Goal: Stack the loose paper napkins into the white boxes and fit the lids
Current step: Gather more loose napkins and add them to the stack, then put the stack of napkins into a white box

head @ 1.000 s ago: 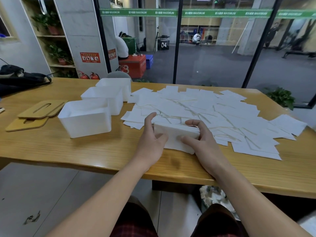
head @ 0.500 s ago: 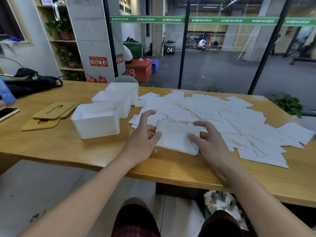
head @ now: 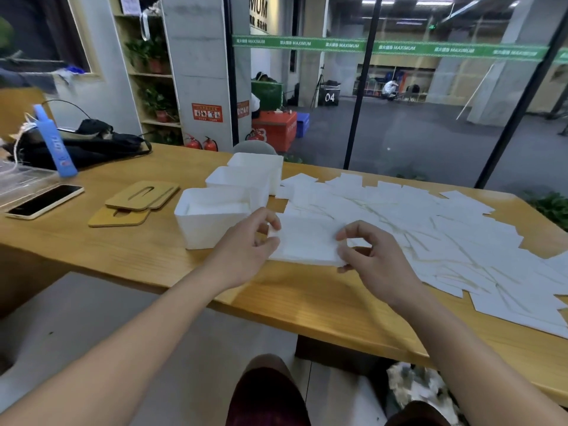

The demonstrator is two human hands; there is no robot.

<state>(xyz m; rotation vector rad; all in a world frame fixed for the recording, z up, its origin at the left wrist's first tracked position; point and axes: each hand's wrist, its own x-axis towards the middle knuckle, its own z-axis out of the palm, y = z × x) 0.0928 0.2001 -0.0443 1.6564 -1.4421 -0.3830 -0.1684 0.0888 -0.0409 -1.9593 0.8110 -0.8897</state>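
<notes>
Napkins [head: 430,229] cover the wooden table [head: 129,247], seemingly indoors.

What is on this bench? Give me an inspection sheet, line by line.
Surface: wooden table.
Job's things: three white boxes, nearest holds napkins; napkin stack; loose napkins; wooden lids off.
Clutter: phone, blue bottle, black bag.
Hands: left hand and right hand pinch the stack's ends.
Cables: one by the bag.
Surroundings: glass wall, plant shelves, fire extinguishers.
</notes>
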